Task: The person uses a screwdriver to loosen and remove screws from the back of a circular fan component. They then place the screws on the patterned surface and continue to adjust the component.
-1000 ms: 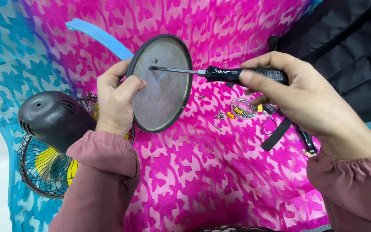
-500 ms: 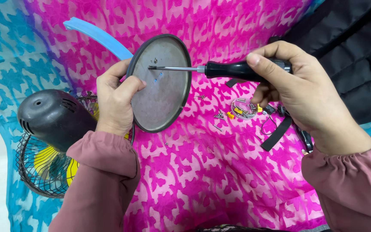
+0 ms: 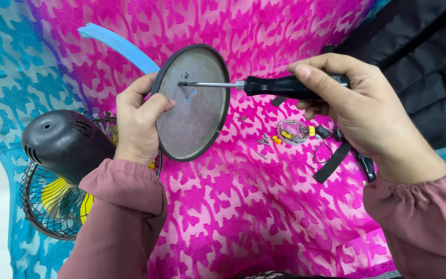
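Head view: the left hand (image 3: pixel 139 124) grips the round grey metal disc with a dark rim (image 3: pixel 192 103) by its nine o'clock edge, tilted upright over the pink and blue patterned cloth (image 3: pixel 243 206). The right hand (image 3: pixel 357 111) is closed around the black-handled screwdriver (image 3: pixel 264 86), whose tip touches a screw near the disc's top. At eight o'clock lies the black fan motor with wire cage (image 3: pixel 60 170), partly hidden by the left sleeve. Small screws in a clear lid (image 3: pixel 291 132) sit at three o'clock. The black bag (image 3: pixel 424 67) is cut off. Compared with half a second ago, the right hand's grip has barely shifted.
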